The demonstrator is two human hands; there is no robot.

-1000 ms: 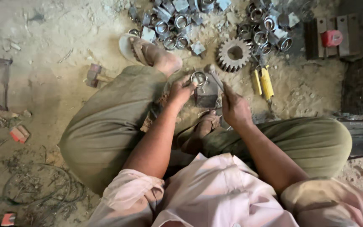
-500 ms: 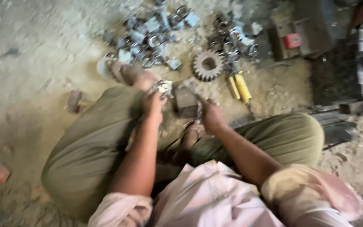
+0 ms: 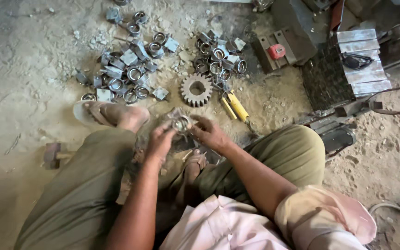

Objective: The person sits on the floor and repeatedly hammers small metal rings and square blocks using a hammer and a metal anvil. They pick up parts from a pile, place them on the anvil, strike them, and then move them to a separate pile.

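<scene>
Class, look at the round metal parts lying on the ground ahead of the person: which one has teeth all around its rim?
The gear wheel, lying flat beside the yellow-handled pliers. The other round parts are smooth rings; only it is toothed.

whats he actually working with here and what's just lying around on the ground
In hand:
left hand
right hand
small metal ring part, held between both

Lying about:
gear wheel
yellow-handled pliers
two heaps of metal parts
hammer
</scene>
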